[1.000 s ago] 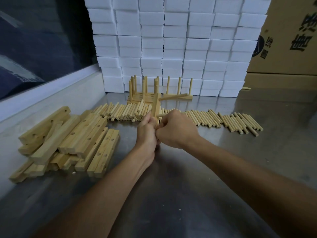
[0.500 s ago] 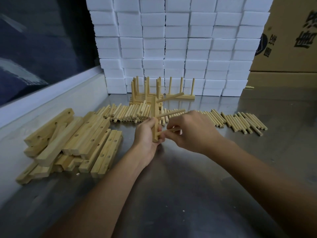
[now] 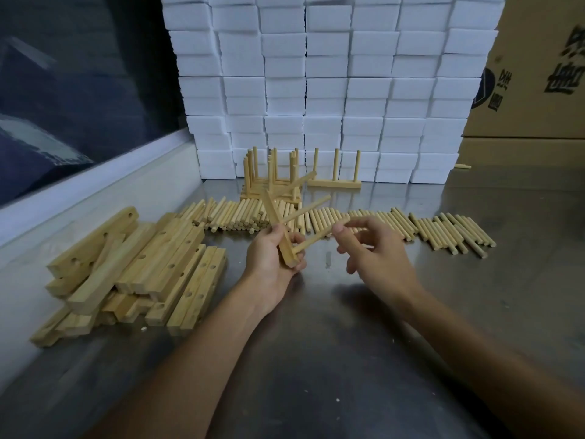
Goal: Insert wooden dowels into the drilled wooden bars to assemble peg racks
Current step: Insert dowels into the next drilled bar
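**Third dowel seated, right hand lets go**

On the grey steel table (image 3: 316, 359), the left hand (image 3: 272, 261) grips the pale drilled wooden bar (image 3: 280, 231), now bristling with three round dowels. The right hand (image 3: 373, 248), fingers loosened and empty, has released the lowest dowel (image 3: 311, 242); this rack looks complete.

A: What colour are the drilled bars (image 3: 152, 258) and dowels (image 3: 427, 229)?

B: Pale yellow-tan wood. The bench (image 3: 316, 359) is dull grey steel.

A: Beyond the left grip (image 3: 275, 251)?

B: White foam blocks (image 3: 316, 90); a brown carton (image 3: 538, 74) with black print.
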